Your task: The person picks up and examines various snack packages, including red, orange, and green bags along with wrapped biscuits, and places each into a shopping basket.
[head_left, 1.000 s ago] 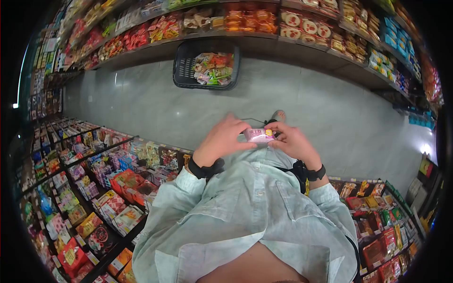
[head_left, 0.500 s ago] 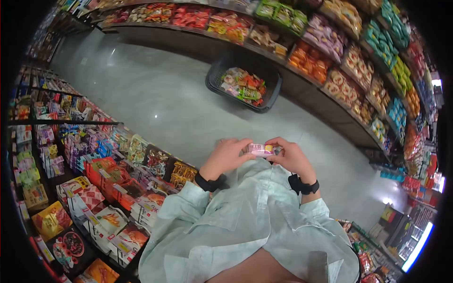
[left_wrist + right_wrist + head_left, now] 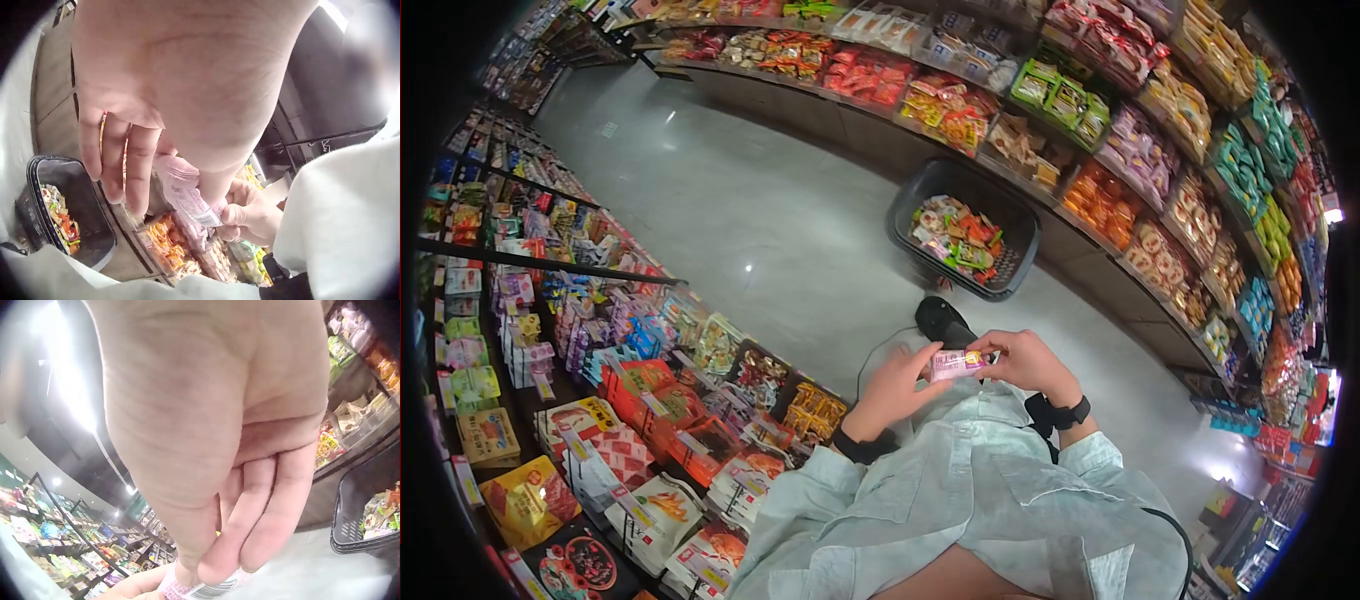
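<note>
The person holds a small pink packet [image 3: 956, 363] with both hands in front of the chest, above the grey floor [image 3: 780, 230] of a shop aisle. The left hand [image 3: 897, 385] pinches the left end of the packet between thumb and fingers, and the right hand [image 3: 1022, 360] pinches the right end in the same way; the wrist views show the fingers curled around the thin wrapper, with a barcode on it. Beyond the packet, further from the person, a black basket [image 3: 1007, 225] with many colourful snacks stands on the floor, just beside the lower shelf [image 3: 1100, 205]. A dark shoe [image 3: 941, 320] is between the packet and the basket. To handle the packet well, it seems good to keep a light grip at both ends, so the wrapper stays flat and the printed side remains readable
</note>
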Demonstrator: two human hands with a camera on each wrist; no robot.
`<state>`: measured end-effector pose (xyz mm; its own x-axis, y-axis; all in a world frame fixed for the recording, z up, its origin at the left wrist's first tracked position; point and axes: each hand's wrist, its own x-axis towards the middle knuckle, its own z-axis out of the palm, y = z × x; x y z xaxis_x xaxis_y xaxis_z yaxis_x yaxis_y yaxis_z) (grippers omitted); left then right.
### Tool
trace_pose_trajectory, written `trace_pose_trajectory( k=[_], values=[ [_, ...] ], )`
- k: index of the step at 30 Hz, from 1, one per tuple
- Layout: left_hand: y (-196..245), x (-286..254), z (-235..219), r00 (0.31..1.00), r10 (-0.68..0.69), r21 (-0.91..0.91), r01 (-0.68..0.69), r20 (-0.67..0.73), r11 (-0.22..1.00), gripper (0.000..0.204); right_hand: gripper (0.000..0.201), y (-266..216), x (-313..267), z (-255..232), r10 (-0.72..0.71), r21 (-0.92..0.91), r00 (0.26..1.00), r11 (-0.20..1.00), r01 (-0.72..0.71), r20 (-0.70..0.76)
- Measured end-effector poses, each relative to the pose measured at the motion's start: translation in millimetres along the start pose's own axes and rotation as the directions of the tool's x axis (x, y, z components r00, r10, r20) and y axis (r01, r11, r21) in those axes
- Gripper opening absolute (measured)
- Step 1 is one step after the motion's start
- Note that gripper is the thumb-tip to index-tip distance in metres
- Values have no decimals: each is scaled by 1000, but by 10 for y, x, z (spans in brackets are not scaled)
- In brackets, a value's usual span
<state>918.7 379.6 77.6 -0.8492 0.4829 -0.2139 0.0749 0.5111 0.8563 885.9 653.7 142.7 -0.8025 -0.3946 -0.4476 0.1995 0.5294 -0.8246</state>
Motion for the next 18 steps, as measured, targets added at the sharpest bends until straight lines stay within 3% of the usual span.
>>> trace_pose_trajectory(
  k=[2, 5, 8, 10, 11, 13, 15, 18],
  values=[
    [-25, 127, -107, 1000, -17, 30, 18, -6, 999, 74, 42, -48, 241, -149, -7, -9, 998, 1000, 7, 58],
    [-98, 428, -191, 995, -12, -31, 9, -101, 999, 79, 44, 84, 700, -362, -229, -148, 973, 962, 230, 22],
    [117, 836, -452, 990, -92, 117, 104, -104, 988, 79, 50, 37, 1073, -671, -267, -164, 961, 953, 253, -69],
    [244, 1167, -637, 990, -132, 123, 137, -51, 983, 76, 61, 30, 1285, -922, -212, -126, 973, 972, 200, -92],
    [289, 1308, -680, 988, -152, 115, 154, -24, 981, 75, 64, 81, 1348, -1008, -254, -143, 955, 962, 234, -150],
    [199, 1590, -697, 999, -21, 188, 26, -29, 982, 68, 69, 177, 1477, -1193, -335, -196, 909, 936, 292, -247],
    [202, 1833, -751, 997, 63, 238, -52, -40, 970, 61, 72, 230, 1525, -1404, -180, -153, 960, 977, 149, -214],
    [368, 2120, -842, 994, 109, 247, -98, -31, 964, 52, 62, 315, 1649, -1617, -39, -143, 972, 990, 6, -230]
  ],
)
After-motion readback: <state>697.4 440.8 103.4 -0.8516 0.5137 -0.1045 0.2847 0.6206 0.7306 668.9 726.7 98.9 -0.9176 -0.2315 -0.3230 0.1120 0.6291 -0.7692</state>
